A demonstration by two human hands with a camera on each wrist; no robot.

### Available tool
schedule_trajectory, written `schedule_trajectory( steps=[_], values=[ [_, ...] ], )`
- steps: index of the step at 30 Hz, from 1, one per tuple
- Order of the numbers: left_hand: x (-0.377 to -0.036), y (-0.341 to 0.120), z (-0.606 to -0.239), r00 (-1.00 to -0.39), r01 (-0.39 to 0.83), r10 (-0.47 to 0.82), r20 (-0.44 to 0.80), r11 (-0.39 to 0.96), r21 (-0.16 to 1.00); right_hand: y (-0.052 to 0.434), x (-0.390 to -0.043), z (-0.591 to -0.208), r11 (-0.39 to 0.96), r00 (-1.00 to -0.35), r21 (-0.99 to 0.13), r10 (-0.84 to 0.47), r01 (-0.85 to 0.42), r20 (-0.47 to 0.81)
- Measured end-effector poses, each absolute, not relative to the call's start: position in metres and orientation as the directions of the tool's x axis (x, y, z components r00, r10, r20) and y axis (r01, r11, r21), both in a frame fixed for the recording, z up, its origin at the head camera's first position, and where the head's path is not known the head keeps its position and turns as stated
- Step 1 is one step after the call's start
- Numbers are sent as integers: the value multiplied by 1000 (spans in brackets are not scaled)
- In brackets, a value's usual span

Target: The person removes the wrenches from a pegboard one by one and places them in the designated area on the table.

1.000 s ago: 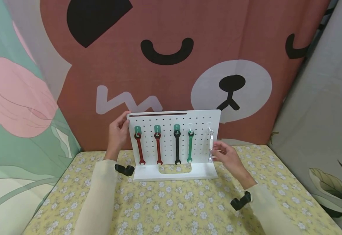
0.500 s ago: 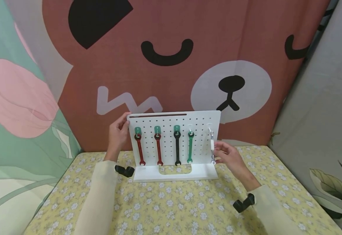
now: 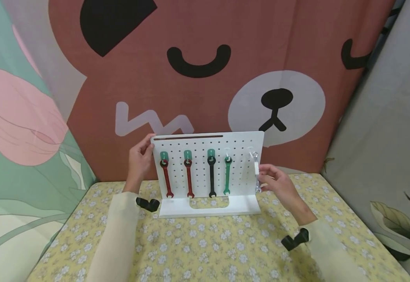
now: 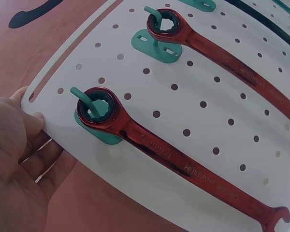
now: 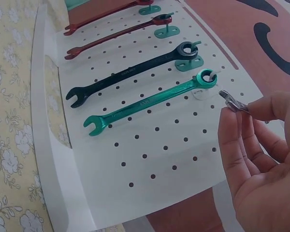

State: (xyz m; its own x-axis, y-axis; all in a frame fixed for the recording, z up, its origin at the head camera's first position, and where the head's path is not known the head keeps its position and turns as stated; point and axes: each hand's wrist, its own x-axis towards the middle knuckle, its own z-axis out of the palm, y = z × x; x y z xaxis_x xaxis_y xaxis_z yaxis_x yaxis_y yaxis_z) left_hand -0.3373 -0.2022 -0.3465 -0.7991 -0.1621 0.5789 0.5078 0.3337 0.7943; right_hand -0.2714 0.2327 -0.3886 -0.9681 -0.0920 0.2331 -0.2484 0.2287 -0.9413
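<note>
A white pegboard stand (image 3: pixel 241 184) carries two red wrenches (image 3: pixel 167 180), a black wrench (image 3: pixel 212 178) and a green wrench (image 3: pixel 227 177), each hanging from a hook. My left hand (image 3: pixel 139 162) pinches the board's upper left edge, thumb in front and fingers behind, as the left wrist view shows. At the right edge, my right hand (image 3: pixel 279 187) holds a silver wrench (image 3: pixel 256 169) upright between thumb and fingers. Its ring end is near the rightmost clear hook (image 3: pixel 251 152); whether they touch I cannot tell. The right wrist view shows only a short part of this silver wrench (image 5: pixel 233 102).
The stand's flat base (image 3: pixel 245 209) rests on a table with a yellow flowered cloth (image 3: pixel 205 246). Behind it hangs a brown bear-print curtain (image 3: pixel 198 102), with further printed cloth at both sides. Black cameras (image 3: pixel 295 239) sit on both wrists.
My right hand has moved slightly to the right with the silver wrench, which now stands a little higher and at the board's right edge. The left hand keeps its hold on the board.
</note>
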Motion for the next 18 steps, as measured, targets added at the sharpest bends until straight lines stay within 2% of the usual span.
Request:
schedule_trajectory(
  steps=[11, 18],
  values=[
    [-338, -202, -344, -819, 491, -147, 554, 318, 811, 256, -262, -397, 249, -973, -941, -52, -229, 223],
    [-338, -205, -346, -819, 497, -145, 555, 303, 813, 275, -257, -409, 345, -979, -918, -20, -197, 203]
  ],
)
